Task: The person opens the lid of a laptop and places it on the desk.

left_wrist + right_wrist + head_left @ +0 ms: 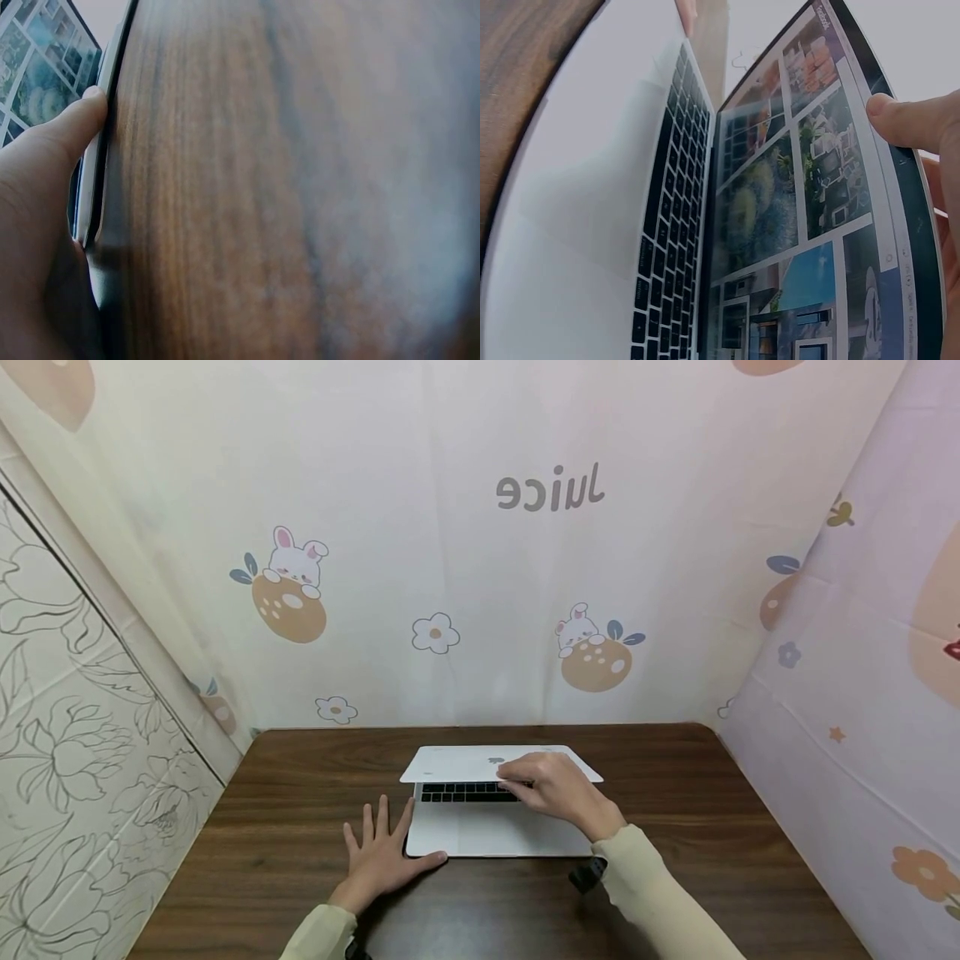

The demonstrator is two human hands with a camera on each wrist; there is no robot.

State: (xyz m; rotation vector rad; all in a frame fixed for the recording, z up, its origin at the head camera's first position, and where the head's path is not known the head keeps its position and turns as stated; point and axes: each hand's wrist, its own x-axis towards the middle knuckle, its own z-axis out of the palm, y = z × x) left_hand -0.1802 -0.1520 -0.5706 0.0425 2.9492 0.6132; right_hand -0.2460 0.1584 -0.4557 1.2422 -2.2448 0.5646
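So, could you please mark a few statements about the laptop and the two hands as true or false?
1. The right hand grips the lid of the laptop. True.
2. The lid is fully closed. False: it stands partly open, and the keyboard shows.
3. The left hand lies at the laptop's front left corner, fingers spread. True.
4. The screen is blank. False: it shows a grid of pictures.
5. The laptop rests on a brown, wood-grained table. True.
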